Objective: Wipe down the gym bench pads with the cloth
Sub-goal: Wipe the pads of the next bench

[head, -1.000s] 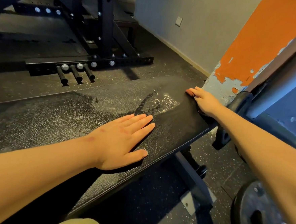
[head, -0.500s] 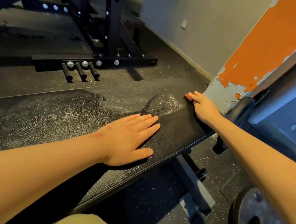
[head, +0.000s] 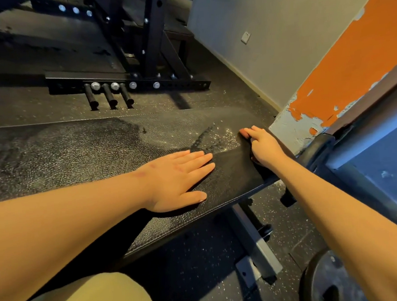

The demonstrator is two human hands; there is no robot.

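Right hand [head: 264, 149] unmoved; cloth [head: 236, 168] under its fingers [head: 250, 132].

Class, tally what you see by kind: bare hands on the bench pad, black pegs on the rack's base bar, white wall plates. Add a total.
Bare hands, left hand and right hand: 2
Short black cylindrical metal pegs: 3
Small white square wall plate: 1
Total: 6
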